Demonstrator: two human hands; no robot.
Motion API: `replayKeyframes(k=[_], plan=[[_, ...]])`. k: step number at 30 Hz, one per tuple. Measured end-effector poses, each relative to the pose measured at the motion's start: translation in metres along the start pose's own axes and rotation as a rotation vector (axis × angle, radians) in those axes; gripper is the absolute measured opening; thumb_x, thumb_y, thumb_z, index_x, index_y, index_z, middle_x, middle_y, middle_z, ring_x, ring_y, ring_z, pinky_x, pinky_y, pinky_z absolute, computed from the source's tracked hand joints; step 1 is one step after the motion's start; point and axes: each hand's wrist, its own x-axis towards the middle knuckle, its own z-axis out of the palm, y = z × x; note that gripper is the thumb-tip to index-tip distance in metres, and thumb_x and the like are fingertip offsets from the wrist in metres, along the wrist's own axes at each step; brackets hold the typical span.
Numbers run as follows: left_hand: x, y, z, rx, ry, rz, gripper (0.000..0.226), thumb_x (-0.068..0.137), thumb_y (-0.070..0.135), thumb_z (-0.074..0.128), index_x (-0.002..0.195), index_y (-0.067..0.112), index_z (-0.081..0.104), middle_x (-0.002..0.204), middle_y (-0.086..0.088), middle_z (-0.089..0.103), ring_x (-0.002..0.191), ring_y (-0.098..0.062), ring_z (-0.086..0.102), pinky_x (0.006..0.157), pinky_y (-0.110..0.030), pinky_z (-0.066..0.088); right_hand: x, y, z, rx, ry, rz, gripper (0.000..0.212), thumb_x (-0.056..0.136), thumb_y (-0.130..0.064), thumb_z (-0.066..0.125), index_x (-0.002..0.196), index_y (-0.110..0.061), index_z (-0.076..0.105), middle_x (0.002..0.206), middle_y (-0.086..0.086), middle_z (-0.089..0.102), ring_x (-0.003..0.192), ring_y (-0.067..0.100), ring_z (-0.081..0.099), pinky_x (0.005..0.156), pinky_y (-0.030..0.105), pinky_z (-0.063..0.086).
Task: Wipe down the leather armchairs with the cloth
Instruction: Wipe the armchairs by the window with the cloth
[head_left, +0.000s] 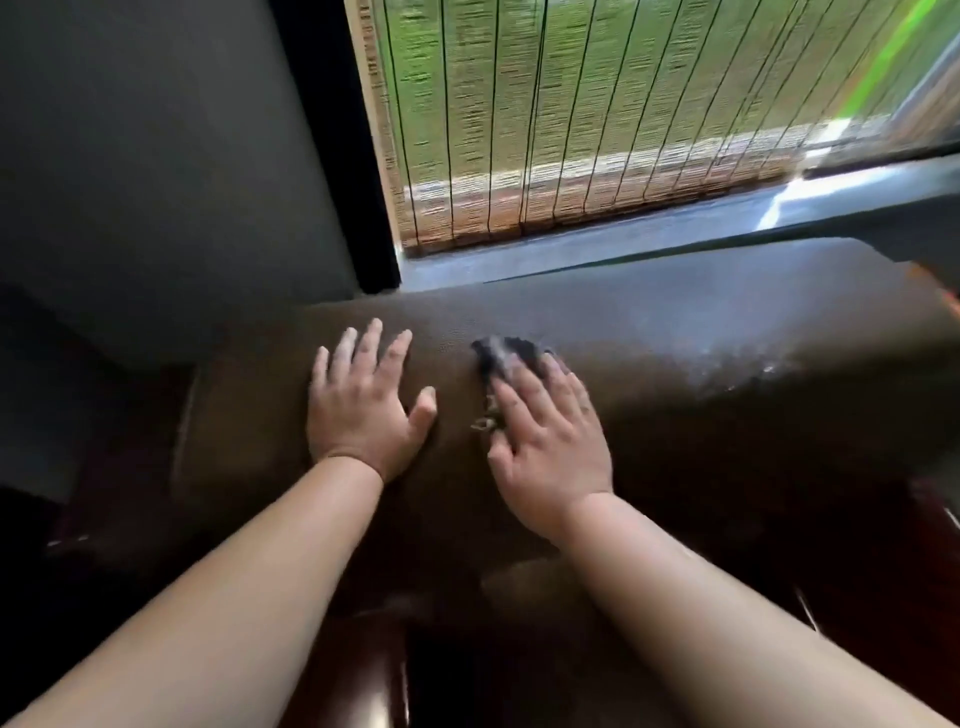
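Your right hand (545, 431) presses flat, fingers spread, on the small dark cloth (501, 356) atop the brown leather armchair back (727, 332). Your left hand (363, 395) rests spread beside it. The leather to the right looks shiny and wet, so I think the seat and arms are left.

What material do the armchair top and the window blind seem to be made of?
Armchair: probably brown leather or imitation leather, with fine grain and a soft sheen near the window. Blind: seemingly woven bamboo or reed, thin horizontal slats tied by dark vertical strings.
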Motion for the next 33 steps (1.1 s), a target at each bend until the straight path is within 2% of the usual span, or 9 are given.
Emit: replayKeyframes(k=[3, 7, 9, 15, 17, 21, 23, 28, 33], plan=[[-0.002, 0.0, 0.006, -0.002, 0.069, 0.003, 0.077, 0.087, 0.058, 0.038, 0.156, 0.027, 0.049, 0.167, -0.009, 0.039, 0.153, -0.036, 0.034, 0.126, -0.055, 0.02, 0.002, 0.036, -0.002, -0.041, -0.013, -0.292, 0.065, 0.095, -0.052, 0.047, 0.153, -0.023, 0.052, 0.163, 0.003, 0.042, 0.156, 0.028, 0.029, 0.128, 0.045, 0.021], [-0.003, 0.004, 0.006, 0.004, 0.108, 0.006, 0.076, 0.087, 0.054, 0.038, 0.156, 0.025, 0.049, 0.167, -0.01, 0.039, 0.153, -0.036, 0.034, 0.127, -0.055, 0.02, 0.03, 0.14, -0.032, -0.033, -0.014, 0.224, 0.076, 0.091, -0.054, 0.026, 0.156, -0.019, 0.048, 0.166, 0.005, 0.037, 0.156, 0.027, 0.027, 0.129, 0.038, 0.013], [-0.001, 0.002, 0.008, 0.007, 0.136, 0.007, 0.076, 0.086, 0.053, 0.04, 0.156, 0.024, 0.049, 0.166, -0.011, 0.04, 0.152, -0.036, 0.035, 0.127, -0.055, 0.02, 0.042, 0.127, -0.037, 0.005, -0.008, 0.425, 0.076, 0.092, -0.05, 0.02, 0.16, -0.021, 0.039, 0.169, 0.007, 0.03, 0.157, 0.03, 0.02, 0.13, 0.043, 0.011], [-0.003, 0.0, 0.012, -0.037, 0.182, 0.0, 0.079, 0.081, 0.05, 0.045, 0.151, 0.013, 0.052, 0.163, -0.01, 0.045, 0.15, -0.037, 0.039, 0.126, -0.054, 0.022, 0.031, 0.004, -0.009, 0.052, -0.122, -0.309, 0.066, 0.097, -0.051, 0.036, 0.155, -0.021, 0.049, 0.165, 0.004, 0.039, 0.157, 0.029, 0.025, 0.129, 0.046, 0.017], [-0.003, 0.0, 0.012, -0.042, 0.169, -0.01, 0.079, 0.082, 0.05, 0.045, 0.151, 0.013, 0.052, 0.164, -0.008, 0.044, 0.152, -0.034, 0.037, 0.128, -0.05, 0.017, 0.051, 0.044, -0.02, 0.024, -0.165, -0.223, 0.068, 0.103, -0.057, 0.026, 0.162, -0.024, 0.034, 0.171, 0.002, 0.025, 0.16, 0.024, 0.013, 0.131, 0.042, 0.009], [-0.003, 0.001, 0.011, -0.036, 0.144, -0.018, 0.079, 0.083, 0.052, 0.043, 0.152, 0.015, 0.051, 0.166, -0.006, 0.041, 0.154, -0.031, 0.034, 0.129, -0.047, 0.013, 0.1, 0.11, -0.042, 0.009, -0.178, 0.276, 0.066, 0.107, -0.05, 0.023, 0.167, -0.024, 0.015, 0.175, 0.002, 0.004, 0.161, 0.026, 0.002, 0.131, 0.044, 0.005], [-0.003, -0.001, 0.011, -0.039, 0.135, -0.016, 0.079, 0.083, 0.053, 0.043, 0.152, 0.014, 0.052, 0.166, -0.007, 0.041, 0.153, -0.032, 0.035, 0.128, -0.049, 0.015, 0.107, 0.064, -0.035, 0.004, -0.191, 0.218, 0.066, 0.106, -0.047, 0.023, 0.167, -0.025, 0.014, 0.175, 0.002, 0.003, 0.161, 0.028, 0.0, 0.131, 0.046, 0.005], [-0.004, -0.004, 0.014, -0.047, 0.143, -0.001, 0.081, 0.086, 0.055, 0.045, 0.153, 0.009, 0.047, 0.165, -0.013, 0.041, 0.153, -0.034, 0.037, 0.128, -0.051, 0.018, 0.107, -0.03, -0.02, 0.033, -0.28, -0.369, 0.062, 0.107, -0.05, 0.027, 0.166, -0.033, 0.018, 0.174, -0.007, 0.006, 0.161, 0.019, -0.002, 0.13, 0.037, -0.002], [-0.004, -0.002, 0.015, -0.014, 0.086, -0.043, 0.092, 0.087, 0.057, 0.04, 0.165, 0.01, 0.027, 0.171, -0.01, 0.029, 0.159, -0.027, 0.025, 0.131, -0.045, 0.009, 0.169, 0.032, -0.039, -0.019, -0.307, -0.008, 0.059, 0.108, -0.043, 0.027, 0.163, -0.022, 0.03, 0.172, 0.003, 0.021, 0.16, 0.022, 0.012, 0.128, 0.039, 0.009]])
